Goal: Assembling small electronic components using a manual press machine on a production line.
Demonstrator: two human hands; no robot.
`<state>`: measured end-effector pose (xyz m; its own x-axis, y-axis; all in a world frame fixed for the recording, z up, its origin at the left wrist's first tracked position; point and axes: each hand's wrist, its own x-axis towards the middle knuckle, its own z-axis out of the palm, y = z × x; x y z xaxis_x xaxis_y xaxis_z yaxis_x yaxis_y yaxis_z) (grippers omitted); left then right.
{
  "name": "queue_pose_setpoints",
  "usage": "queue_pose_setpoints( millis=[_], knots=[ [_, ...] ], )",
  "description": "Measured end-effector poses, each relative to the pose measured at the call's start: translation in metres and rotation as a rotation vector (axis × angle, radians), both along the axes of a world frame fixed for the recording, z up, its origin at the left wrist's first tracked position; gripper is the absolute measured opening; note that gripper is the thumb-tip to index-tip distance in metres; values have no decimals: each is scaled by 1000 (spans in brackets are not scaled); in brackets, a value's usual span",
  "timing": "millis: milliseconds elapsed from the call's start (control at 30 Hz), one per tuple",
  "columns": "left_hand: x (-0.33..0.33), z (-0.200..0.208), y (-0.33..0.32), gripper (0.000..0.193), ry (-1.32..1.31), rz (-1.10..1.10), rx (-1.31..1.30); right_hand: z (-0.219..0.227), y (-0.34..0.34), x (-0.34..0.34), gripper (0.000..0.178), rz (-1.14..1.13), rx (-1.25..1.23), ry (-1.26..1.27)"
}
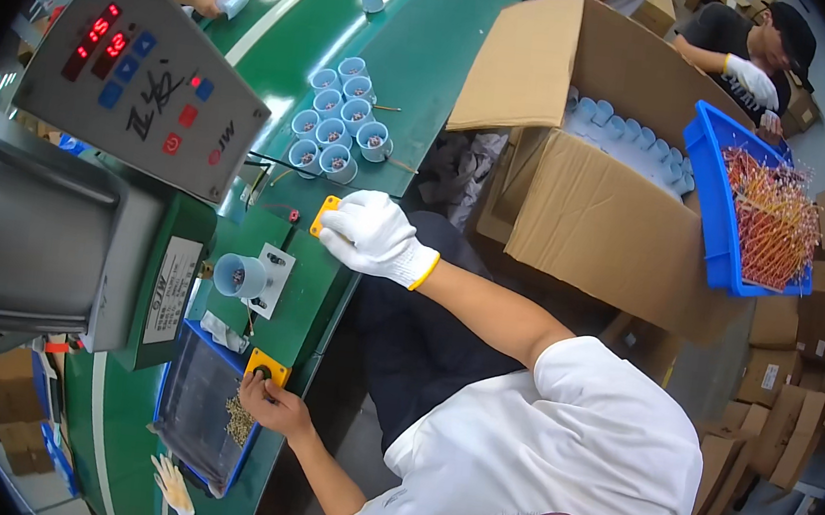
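head view: the right hand [371, 236], in a white knit glove with a yellow cuff, covers most of a small yellow box [325, 216] just left of centre, so the box's top is hidden and i can't tell how tight the fingers are. the bare left hand [278, 408], lower and further left, has bent fingers at the black button of another yellow box [269, 365]; can't tell if it's pinching or only touching.

the pale blue plastic cup [253, 276] sits left of centre by a silvery metal plate [275, 285], long axis roughly sideways in frame, mouth toward the left edge, contents hard to make out.

a big grey control panel [146, 69] blocks the upper left. open brown cardboard box [617, 224] upper right, cut-off co-workers along the top.
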<state>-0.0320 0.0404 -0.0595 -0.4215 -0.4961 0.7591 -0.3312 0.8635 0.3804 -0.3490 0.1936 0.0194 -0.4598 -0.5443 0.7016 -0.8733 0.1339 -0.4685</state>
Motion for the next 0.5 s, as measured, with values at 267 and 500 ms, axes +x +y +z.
queue_pose_setpoints(
  millis=[267,500],
  knots=[
    [-14,46,1,24,-126,86,272,-12,-24,4,19,79,-312,12],
    [-62,65,-1,24,-194,32,289,-15,-15,0,18,159,-99,-64]
  ],
)
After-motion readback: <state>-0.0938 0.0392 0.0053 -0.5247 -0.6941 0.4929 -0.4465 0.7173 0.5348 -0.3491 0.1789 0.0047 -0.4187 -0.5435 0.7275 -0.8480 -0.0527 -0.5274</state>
